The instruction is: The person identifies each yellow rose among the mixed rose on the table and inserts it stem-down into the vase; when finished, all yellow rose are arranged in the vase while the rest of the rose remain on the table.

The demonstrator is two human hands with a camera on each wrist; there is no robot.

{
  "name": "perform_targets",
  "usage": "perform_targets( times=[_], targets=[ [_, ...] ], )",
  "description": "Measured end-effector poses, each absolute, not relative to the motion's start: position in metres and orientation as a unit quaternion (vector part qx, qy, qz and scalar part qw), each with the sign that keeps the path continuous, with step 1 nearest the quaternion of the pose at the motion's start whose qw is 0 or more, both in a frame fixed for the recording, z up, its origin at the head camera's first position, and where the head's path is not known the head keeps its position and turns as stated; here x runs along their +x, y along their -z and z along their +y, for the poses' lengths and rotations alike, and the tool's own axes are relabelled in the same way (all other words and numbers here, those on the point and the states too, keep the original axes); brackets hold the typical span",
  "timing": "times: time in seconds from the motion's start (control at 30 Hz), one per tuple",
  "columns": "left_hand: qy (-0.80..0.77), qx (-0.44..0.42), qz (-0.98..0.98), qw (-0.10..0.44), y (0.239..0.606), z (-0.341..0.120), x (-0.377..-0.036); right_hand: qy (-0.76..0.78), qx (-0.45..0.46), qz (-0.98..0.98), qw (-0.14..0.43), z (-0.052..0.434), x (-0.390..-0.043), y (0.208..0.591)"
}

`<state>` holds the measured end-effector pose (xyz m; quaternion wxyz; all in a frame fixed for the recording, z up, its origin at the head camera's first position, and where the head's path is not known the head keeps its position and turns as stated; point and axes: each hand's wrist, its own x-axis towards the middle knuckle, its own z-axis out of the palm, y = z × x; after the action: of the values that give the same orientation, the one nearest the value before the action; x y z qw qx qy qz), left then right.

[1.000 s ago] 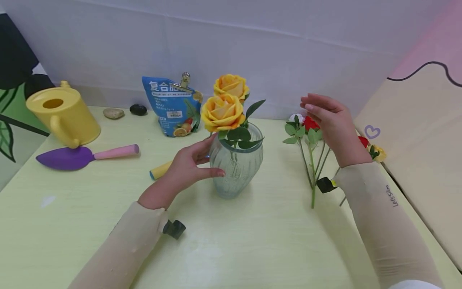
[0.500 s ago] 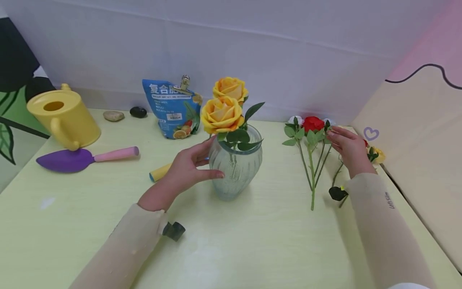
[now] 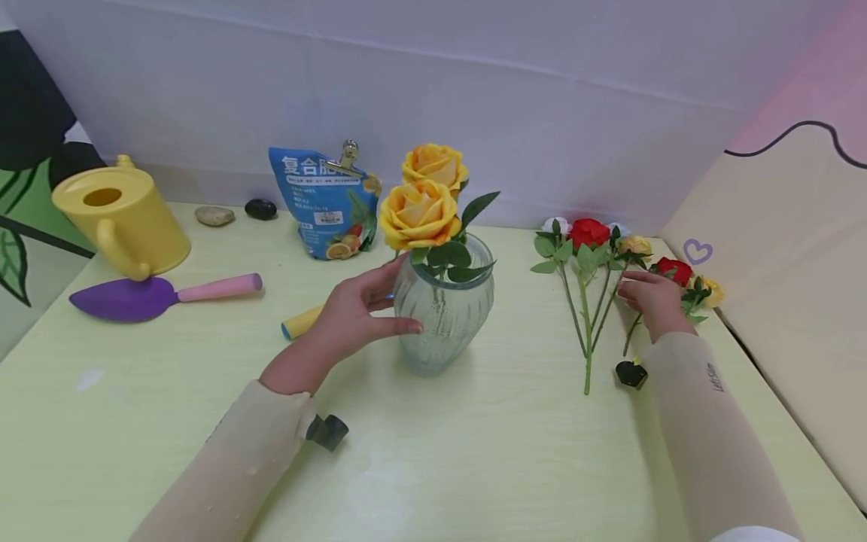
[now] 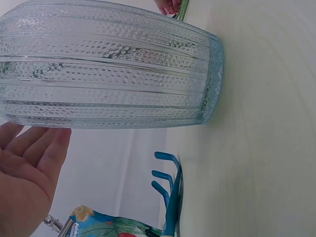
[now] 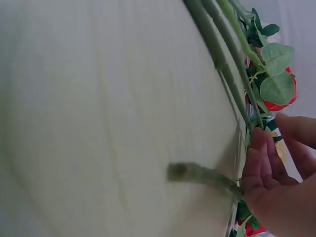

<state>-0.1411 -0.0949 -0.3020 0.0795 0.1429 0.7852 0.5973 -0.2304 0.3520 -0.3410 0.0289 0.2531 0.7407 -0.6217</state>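
A clear ribbed glass vase point(image 3: 443, 327) stands mid-table with two yellow roses point(image 3: 420, 214) in it. My left hand point(image 3: 348, 312) holds its left side, thumb across the front and fingers behind. The left wrist view shows the textured glass point(image 4: 108, 74) close up. On the right, my right hand point(image 3: 657, 297) is low among loose roses, fingers loosely bent, thumb apart from them in the right wrist view. Beside its fingertips are a yellow rose point(image 3: 635, 245) and a red rose point(image 3: 673, 269). A green stem point(image 5: 205, 175) runs below the fingers there.
Left of the vase are a yellow watering can point(image 3: 129, 222), a purple trowel point(image 3: 129, 299), two stones and a blue fertilizer bag point(image 3: 328, 203) with a clip. A blue hand rake point(image 4: 173, 202) lies behind my left hand. Another red rose point(image 3: 589, 232) lies between white ones.
My right hand has come down from above the flowers to the table, then shifted slightly left and toward me, uncovering a yellow and a red rose. My left hand has stayed on the vase.
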Motion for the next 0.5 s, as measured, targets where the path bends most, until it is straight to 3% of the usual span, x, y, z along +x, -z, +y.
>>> perform_targets(
  times=[0.5],
  targets=[
    [-0.6,0.137,0.784,0.084,0.3005,-0.0945,-0.1402,0.391,0.191,0.899,0.053,0.3459,-0.2394,0.3496]
  ],
)
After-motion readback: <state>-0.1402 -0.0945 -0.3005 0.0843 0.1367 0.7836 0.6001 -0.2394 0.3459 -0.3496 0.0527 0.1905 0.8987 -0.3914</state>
